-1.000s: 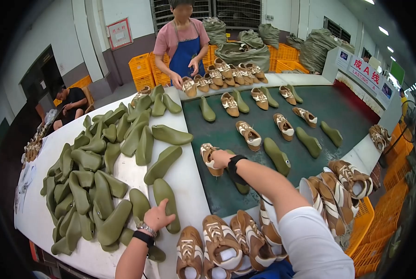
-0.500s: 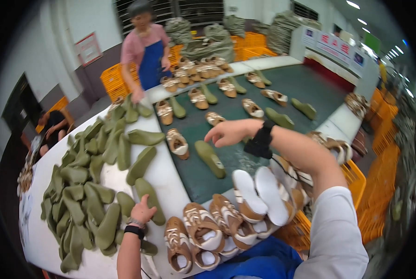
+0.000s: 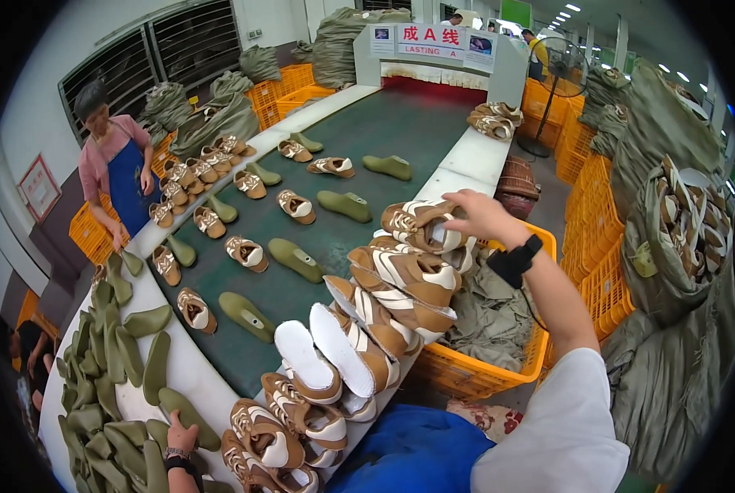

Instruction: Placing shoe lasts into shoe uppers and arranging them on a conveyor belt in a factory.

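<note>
At the lower left, my left hand (image 3: 182,435) has its fingers on a green shoe last (image 3: 193,417), beside a heap of similar lasts (image 3: 104,394). My right hand (image 3: 481,215) reaches to the top of a stack of shoe uppers and grips the collar of a brown-and-white shoe upper (image 3: 412,223); part of its grip is hidden. Below it lie more brown-and-white uppers (image 3: 400,283), two with white soles up (image 3: 306,355). Nearer me, laced uppers (image 3: 260,435) sit along the table edge.
A dark green conveyor belt (image 3: 334,127) carries lasts and uppers in rows. Across it stands a co-worker in a blue apron (image 3: 129,185). An orange crate (image 3: 499,374) with grey-green cloth is at my right, near a fan (image 3: 556,74) and bulging sacks (image 3: 663,164).
The view has swung to the right. My right hand has moved from above the belt to the stacked uppers and taken hold of the top one. My left hand stays by the same last.
</note>
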Motion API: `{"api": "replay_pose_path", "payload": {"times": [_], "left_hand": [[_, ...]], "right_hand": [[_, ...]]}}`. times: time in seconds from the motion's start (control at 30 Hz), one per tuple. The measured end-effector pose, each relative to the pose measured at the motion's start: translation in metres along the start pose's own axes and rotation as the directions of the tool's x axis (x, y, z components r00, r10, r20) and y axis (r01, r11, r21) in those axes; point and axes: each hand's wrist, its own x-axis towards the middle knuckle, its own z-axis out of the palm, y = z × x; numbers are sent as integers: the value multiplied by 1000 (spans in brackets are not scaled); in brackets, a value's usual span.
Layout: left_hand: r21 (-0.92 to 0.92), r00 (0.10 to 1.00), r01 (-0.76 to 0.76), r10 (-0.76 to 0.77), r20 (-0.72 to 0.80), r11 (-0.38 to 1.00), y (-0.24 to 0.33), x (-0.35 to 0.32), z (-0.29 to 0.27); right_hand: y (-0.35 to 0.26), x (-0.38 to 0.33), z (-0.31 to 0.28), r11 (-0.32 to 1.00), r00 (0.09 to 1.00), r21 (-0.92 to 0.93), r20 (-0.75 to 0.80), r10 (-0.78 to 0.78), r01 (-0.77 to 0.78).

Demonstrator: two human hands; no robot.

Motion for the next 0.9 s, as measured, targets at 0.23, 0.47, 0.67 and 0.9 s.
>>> {"api": "replay_pose_path", "payload": {"times": [0.23,0.47,0.67,0.9], "left_hand": [[82,991,48,-37,-129,995,-10,-13,23],[293,973,-2,70,-220,956,83,-78,-43],[106,451,-701,554,-700,705,271,-189,-91],[3,509,-611,396,-765,792,287,-206,-64]], "right_hand": [[-15,26,43,958,971,-185,53,234,-220],[-45,1,-13,944,967,275,-126,222,-181],[-208,-57,-34,778,973,586,-168,-155,225],[-293,-95,18,593,835,592,-329,-441,546]]}}
